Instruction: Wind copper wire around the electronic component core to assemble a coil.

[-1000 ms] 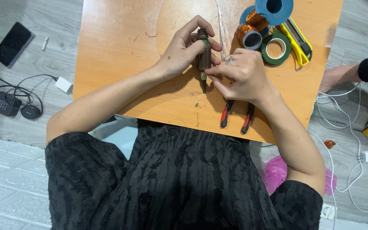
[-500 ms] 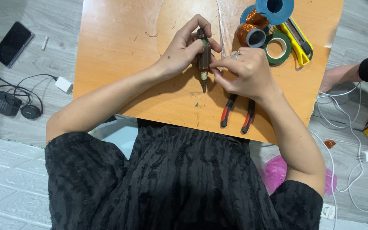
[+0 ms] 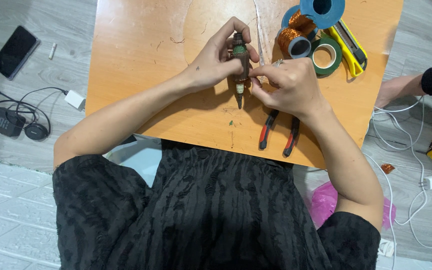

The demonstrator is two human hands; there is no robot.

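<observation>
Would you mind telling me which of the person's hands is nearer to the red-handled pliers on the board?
Right. The right hand hovers just above the pliers, its wrist over the handles; the left hand grips the motor armature further up and left, well clear.

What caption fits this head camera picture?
Both hands, left and right, hold a small motor armature upright over an orange table.

Orange wood table on grey plank floor, even light

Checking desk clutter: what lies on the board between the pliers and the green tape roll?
In the head view, only the right hand lies between pliers and green tape roll.
</observation>
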